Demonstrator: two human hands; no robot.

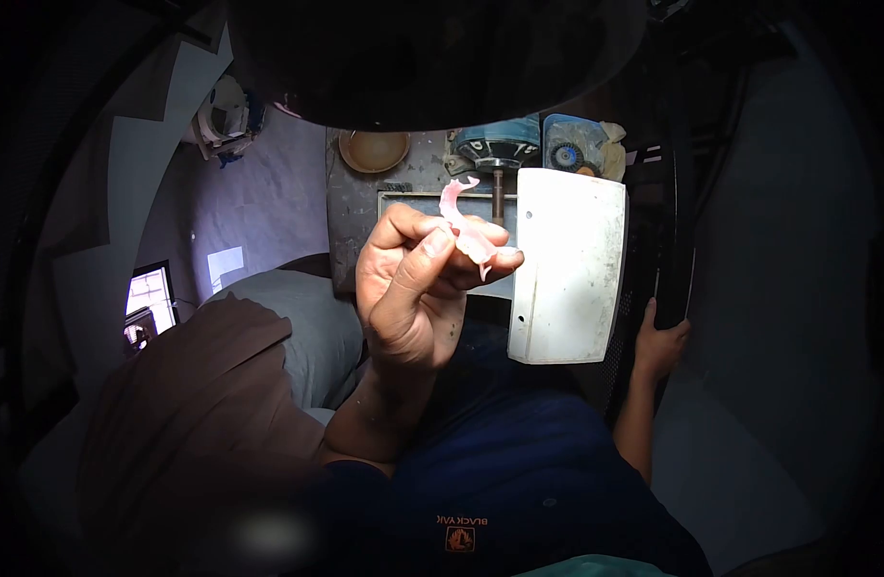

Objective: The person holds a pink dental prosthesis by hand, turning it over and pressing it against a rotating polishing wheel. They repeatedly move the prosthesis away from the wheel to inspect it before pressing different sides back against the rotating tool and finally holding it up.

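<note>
My left hand [413, 279] is raised in front of me, closed in a pinch. Between its thumb and fingers is a thin, curved pink denture base [471, 242], with one narrow arm curling upward and a pointed tip hanging down. Off to the right, my right hand [661, 341] is at the edge of a dark panel, its fingers curled. What it grips there is lost in shadow. Just right of the left fingertips stands a white panel [569, 269] with small holes along its left side.
Behind the left hand, a blue motor [500, 144] has a metal shaft [498, 197] pointing toward me. A bowl [375, 151] sits at the bench's back left. A blue container [580, 130] holds a black wheel brush [565, 156]. A dark rounded shape overhangs the top.
</note>
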